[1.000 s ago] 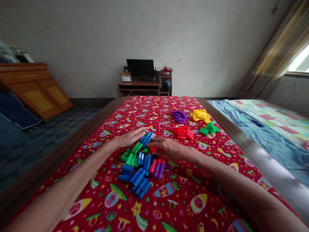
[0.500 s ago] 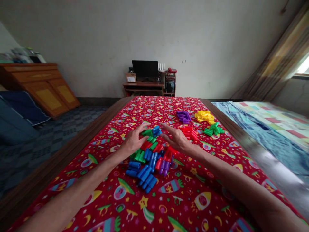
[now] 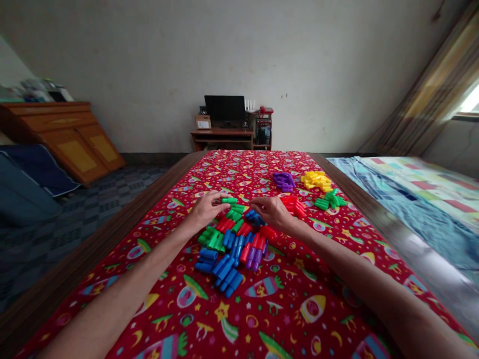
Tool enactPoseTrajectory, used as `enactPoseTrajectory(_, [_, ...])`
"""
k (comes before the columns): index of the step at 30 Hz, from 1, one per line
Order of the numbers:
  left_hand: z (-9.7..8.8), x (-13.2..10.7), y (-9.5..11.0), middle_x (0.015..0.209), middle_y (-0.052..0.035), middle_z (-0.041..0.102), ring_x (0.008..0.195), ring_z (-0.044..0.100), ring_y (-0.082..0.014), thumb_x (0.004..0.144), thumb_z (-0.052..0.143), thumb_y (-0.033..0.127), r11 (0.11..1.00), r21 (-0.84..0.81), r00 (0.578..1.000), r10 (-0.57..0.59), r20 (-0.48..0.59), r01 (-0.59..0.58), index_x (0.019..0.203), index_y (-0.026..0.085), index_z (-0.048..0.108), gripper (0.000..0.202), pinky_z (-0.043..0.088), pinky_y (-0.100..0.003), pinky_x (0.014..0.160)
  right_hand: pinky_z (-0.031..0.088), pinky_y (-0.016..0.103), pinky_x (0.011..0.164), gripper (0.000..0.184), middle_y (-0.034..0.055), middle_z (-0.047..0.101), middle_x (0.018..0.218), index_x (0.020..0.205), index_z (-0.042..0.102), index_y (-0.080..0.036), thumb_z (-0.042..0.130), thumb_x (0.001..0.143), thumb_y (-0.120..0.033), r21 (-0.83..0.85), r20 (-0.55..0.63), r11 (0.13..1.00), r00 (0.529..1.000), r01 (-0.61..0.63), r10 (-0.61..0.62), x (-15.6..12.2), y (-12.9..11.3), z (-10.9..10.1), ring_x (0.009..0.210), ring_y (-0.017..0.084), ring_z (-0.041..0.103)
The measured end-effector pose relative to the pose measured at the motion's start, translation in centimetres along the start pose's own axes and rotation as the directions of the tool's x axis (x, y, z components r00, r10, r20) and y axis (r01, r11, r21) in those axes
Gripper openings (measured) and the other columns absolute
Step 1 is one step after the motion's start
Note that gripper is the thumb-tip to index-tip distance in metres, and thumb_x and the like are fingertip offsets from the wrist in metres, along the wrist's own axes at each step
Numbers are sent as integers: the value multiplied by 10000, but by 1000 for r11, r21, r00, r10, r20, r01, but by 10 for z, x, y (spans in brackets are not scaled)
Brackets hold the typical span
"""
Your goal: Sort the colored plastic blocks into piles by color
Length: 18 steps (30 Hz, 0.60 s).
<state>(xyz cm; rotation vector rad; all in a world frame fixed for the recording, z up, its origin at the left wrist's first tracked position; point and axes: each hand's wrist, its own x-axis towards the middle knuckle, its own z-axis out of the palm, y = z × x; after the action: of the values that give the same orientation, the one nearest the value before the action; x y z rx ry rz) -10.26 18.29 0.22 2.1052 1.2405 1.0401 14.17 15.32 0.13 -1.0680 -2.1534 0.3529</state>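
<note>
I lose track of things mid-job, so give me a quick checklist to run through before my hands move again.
1. Left hand at a green piece: ok; firmness of grip cannot tell.
2. Right hand holding something: cannot tell.
3. Near pile one colour: not ok; blue, green, red and purple mixed.
4. Purple pile apart from yellow pile: ok.
5. Red pile fully visible: not ok; right hand partly hides it.

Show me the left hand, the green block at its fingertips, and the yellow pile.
Left hand (image 3: 205,209), head view: back of hand.
Green block (image 3: 230,201), head view: exposed side.
Yellow pile (image 3: 316,180), head view: heap's middle.
</note>
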Motion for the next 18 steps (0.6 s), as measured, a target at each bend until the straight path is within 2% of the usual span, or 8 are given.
enactPoseTrajectory(2, [11,-3,4,967,-70,710,882,685,-244,702,707,503,989,-143,1000,-16,26,20,929,170,672,404,558,-381,817,398,213,617,310,73,726,889,1144,670,-159,510,915,-291,69,-3,997,999,32,-32,2,-7,1,700,133,616])
enactPoseTrajectory(4, [23,-7,12,935,-72,715,875,693,-245,688,722,532,969,-244,998,-18,66,34,977,164,640,475,561,-384,818,388,207,602,324,68,722,874,1180,647,-156,521,914,-290,76,54,995,996,69,-74,2,-14,1,677,128,607])
enactPoseTrajectory(6, [33,-11,19,929,-79,718,879,697,-249,705,713,542,965,-263,996,2,91,23,1042,164,611,516,564,-386,819,342,202,556,262,44,694,748,1079,684,-137,525,905,-253,-5,110,996,990,86,-85,1,-19,-3,582,106,549])
enactPoseTrajectory(8, [37,-14,21,1002,-96,711,951,684,-257,766,661,535,983,-178,996,50,75,-36,1128,172,589,518,551,-400,864,306,206,531,228,26,652,653,955,706,-127,520,905,-248,-115,95,992,994,57,-46,-3,-17,-15,518,90,489])
enactPoseTrajectory(11, [37,-14,12,1265,-119,629,1205,564,-273,861,547,481,981,77,981,171,96,-178,1241,193,572,478,429,-445,1055,330,218,559,270,41,660,665,932,713,-129,511,910,-307,-245,-68,965,995,-91,76,-20,2,-52,536,104,510])
enactPoseTrajectory(13, [35,-12,1,1365,-112,570,1294,485,-269,895,473,447,954,188,962,199,187,-234,1260,191,585,460,349,-450,1121,368,238,602,309,77,691,734,971,719,-122,511,900,-339,-316,-218,917,959,-243,180,-39,25,-84,606,140,568])
enactPoseTrajectory(16, [34,-7,-14,1330,-119,599,1265,513,-263,900,425,421,936,235,938,187,292,-260,1240,172,615,462,372,-439,1106,390,263,630,354,107,712,815,985,733,-121,511,870,-371,-396,-343,812,890,-428,301,-77,63,-128,701,189,607])
enactPoseTrajectory(18, [36,-4,-18,1274,-123,632,1213,553,-262,875,449,389,926,256,936,202,289,-279,1193,165,645,435,402,-431,1080,371,260,590,362,75,691,717,951,743,-127,508,853,-384,-415,-351,758,857,-503,377,-102,85,-146,635,176,583])
